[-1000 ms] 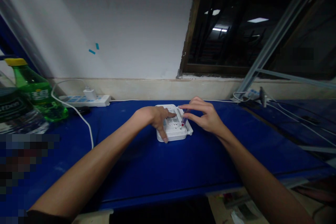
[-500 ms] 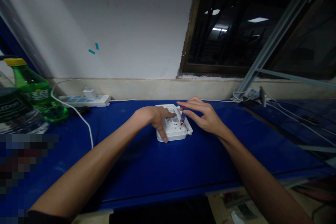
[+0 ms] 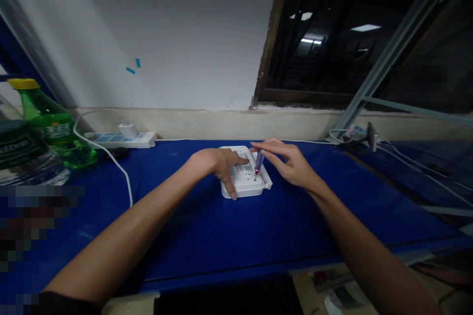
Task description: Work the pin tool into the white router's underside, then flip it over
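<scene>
A white router [image 3: 248, 188] with a vented face and a printed label lies on the blue table, a folded antenna [image 3: 266, 179] along its right side. My left hand [image 3: 223, 165] grips it from the left, thumb at the near edge and fingers across the top. In my right hand [image 3: 286, 160] a small screwdriver [image 3: 259, 162] with a clear purplish handle and a red collar is held between thumb and fingers. The screwdriver stands nearly upright, its tip at the router's face near the right edge. Whether the tip sits in a screw is too small to tell.
Green bottle [image 3: 55, 128] with a yellow cap and a larger clear bottle [image 3: 25, 152] stand at the left. Behind them is a power strip [image 3: 144, 140] with a charger [image 3: 127, 130] and white cable [image 3: 120, 170]. A metal frame [image 3: 369, 78] and cables are at the right.
My right fingers have shifted slightly around the top of the screwdriver handle. The screwdriver tip stays at the same part of the router, and my left hand keeps its hold.
</scene>
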Motion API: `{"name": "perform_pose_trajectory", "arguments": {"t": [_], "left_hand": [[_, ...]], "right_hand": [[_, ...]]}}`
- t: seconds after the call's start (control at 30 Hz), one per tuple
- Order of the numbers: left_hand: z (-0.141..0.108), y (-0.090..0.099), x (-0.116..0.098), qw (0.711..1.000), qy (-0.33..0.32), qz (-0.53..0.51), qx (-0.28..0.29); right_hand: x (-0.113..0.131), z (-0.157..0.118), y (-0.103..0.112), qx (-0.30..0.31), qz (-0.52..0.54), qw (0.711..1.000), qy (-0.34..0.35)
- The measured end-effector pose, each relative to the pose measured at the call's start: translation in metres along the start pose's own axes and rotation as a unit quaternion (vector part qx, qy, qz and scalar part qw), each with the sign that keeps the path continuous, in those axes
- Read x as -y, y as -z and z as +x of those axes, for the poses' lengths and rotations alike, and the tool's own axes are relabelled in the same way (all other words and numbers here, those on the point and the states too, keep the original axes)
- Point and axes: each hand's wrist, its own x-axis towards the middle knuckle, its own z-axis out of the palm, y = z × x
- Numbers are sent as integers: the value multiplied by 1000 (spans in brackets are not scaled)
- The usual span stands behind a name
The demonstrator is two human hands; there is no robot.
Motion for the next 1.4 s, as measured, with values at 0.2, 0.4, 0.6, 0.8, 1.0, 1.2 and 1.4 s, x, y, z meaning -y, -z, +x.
{"name": "perform_pose_trajectory", "arguments": {"t": [0.2,0.4,0.6,0.8,1.0,1.2,1.4], "left_hand": [[3,-1,2,1000,8,8,3],[3,-1,3,1000,-5,0,0],[1,0,1,1000,7,3,6],[1,0,0,1000,7,0,3],[2,-1,1,1000,4,7,3],[3,-2,1,1000,7,3,-1],[6,-4,3,1000,21,13,2]], "right_hand": [[0,0,1,-27,-40,999,9],[-1,-2,0,21,19,999,-38],[0,-1,-1,-17,-43,999,14],[1,-1,0,14,5,1000,-4],[0,-2,1,-8,-23,999,24],[2,-3,2,41,12,999,-10],[0,-2,2,22,-41,999,21]]}}
